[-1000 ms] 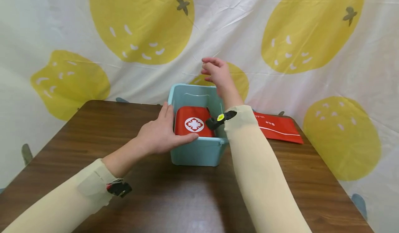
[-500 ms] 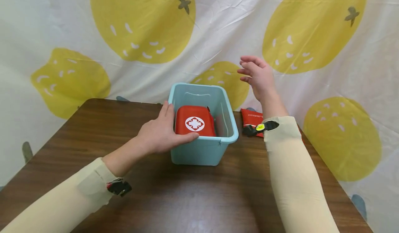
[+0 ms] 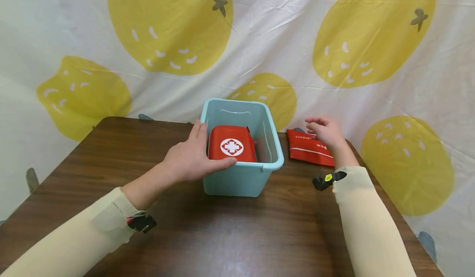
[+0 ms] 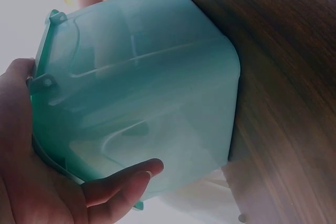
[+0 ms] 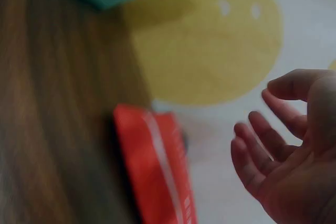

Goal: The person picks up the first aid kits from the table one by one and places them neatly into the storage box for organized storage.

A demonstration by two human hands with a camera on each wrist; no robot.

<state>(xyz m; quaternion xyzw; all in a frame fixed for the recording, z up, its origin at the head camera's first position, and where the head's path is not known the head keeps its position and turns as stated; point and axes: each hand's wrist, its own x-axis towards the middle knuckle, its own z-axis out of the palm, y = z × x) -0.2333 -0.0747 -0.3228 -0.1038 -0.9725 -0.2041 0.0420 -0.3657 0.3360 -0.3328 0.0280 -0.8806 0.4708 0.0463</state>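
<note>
A light-blue plastic bin (image 3: 237,180) stands on the table. In it sits a red first aid case (image 3: 219,139) with a white cross emblem on top. My left hand (image 3: 187,157) rests against the bin's near left corner. Its thumb lies along the front rim, and its fingers stretch straight along the outer wall, as the left wrist view shows too. To the right of the bin lies a flat red pouch (image 3: 306,152) with a white stripe. Above the pouch's right part hovers my right hand (image 3: 328,134), fingers loosely bent; the right wrist view shows nothing in it.
The brown wooden table (image 3: 237,231) reaches back to a white curtain (image 3: 274,29) printed with yellow lemons. A wrist camera (image 3: 323,182) hangs at the right cuff, and another camera (image 3: 142,222) is on the left cuff.
My right hand has moved from above the bin to the right, then down over the red pouch, carrying nothing visible. The left hand and the bin have stayed in place.
</note>
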